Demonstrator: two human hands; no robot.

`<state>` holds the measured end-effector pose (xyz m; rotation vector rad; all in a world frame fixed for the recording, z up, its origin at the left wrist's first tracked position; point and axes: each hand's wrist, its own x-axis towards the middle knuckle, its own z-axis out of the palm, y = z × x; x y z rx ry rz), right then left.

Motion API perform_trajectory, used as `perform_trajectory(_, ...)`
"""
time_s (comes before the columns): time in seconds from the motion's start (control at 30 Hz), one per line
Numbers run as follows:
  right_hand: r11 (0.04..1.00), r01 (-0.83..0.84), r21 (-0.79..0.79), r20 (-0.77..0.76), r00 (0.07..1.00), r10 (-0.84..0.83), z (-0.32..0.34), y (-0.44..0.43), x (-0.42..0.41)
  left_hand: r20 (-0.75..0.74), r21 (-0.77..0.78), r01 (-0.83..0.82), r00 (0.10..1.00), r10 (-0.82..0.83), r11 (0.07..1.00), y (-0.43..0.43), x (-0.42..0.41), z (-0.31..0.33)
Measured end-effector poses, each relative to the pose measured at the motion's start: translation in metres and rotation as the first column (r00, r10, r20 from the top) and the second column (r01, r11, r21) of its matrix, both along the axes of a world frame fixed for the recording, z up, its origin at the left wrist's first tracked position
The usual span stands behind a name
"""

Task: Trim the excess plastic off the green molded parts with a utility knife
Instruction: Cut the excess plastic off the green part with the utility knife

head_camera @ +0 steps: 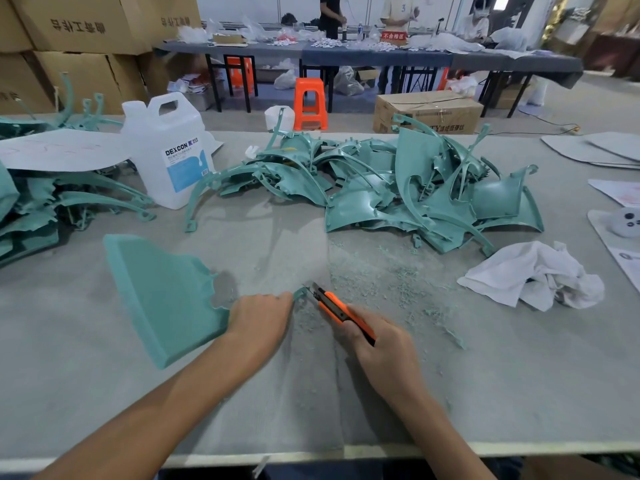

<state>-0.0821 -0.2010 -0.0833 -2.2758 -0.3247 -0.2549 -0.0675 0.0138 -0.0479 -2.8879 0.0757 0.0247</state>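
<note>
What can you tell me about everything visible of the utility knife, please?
The utility knife has an orange body, a black rail and a short blade out at its tip. The right hand grips its rear half. It slants up-left, low over the table, blade beside a tab of the green molded part that the left hand holds.
</note>
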Motion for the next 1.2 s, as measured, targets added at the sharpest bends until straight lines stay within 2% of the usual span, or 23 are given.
perform_trajectory(0.17,0.999,-0.006,0.047,-0.094,0.995,0.01,0.005,0.0,0.009,0.006,0.002,-0.003,1.0,0.003,1.0,0.0,-0.001,-0.001)
perform_trajectory(0.27,1.0,-0.025,0.014,-0.048,0.999,0.025,0.008,0.003,0.01,0.012,-0.011,-0.009,1.0,0.009,1.0,0.001,-0.001,0.0)
perform_trajectory(0.4,0.998,0.042,-0.049,0.048,0.998,-0.04,0.004,0.011,0.01,0.046,-0.053,0.017,0.999,-0.015,0.998,0.007,-0.004,-0.003)
perform_trajectory(0.5,0.993,0.112,0.024,0.057,0.992,-0.113,0.005,0.011,0.007,0.071,-0.112,0.05,0.997,-0.042,0.992,0.012,-0.005,-0.004)
perform_trajectory(0.67,0.934,0.244,0.261,-0.077,0.97,-0.231,0.009,0.004,0.006,0.227,-0.304,0.207,0.964,-0.14,0.93,-0.011,-0.012,0.002)
perform_trajectory(0.8,0.9,0.285,0.331,-0.135,0.958,-0.254,0.01,0.003,0.006,0.287,-0.457,0.417,0.905,-0.314,0.785,-0.033,-0.019,0.008)
perform_trajectory(0.87,0.905,0.264,0.333,-0.14,0.963,-0.229,0.011,0.002,0.005,0.315,-0.436,0.484,0.872,-0.375,0.759,-0.039,-0.027,0.01)
perform_trajectory(0.93,0.916,0.218,0.338,-0.105,0.975,-0.194,0.012,0.001,0.003,0.37,-0.373,0.514,0.846,-0.384,0.773,-0.039,-0.037,0.004)
perform_trajectory(1.0,0.918,0.192,0.348,-0.073,0.981,-0.178,0.011,0.001,0.002,0.411,-0.411,0.504,0.846,-0.34,0.759,-0.031,-0.048,-0.005)
perform_trajectory(1.07,0.91,0.17,0.378,-0.075,0.985,-0.153,0.009,0.002,0.004,0.473,-0.555,0.434,0.866,-0.16,0.71,-0.016,-0.054,-0.01)
perform_trajectory(1.13,0.908,0.124,0.401,-0.092,0.991,-0.095,0.009,0.004,0.004,0.47,-0.688,0.263,0.871,0.14,0.677,0.005,-0.05,-0.012)
perform_trajectory(1.2,0.923,0.077,0.376,-0.084,0.995,-0.049,0.009,0.005,0.001,0.362,-0.715,0.021,0.866,0.345,0.698,0.029,-0.037,-0.015)
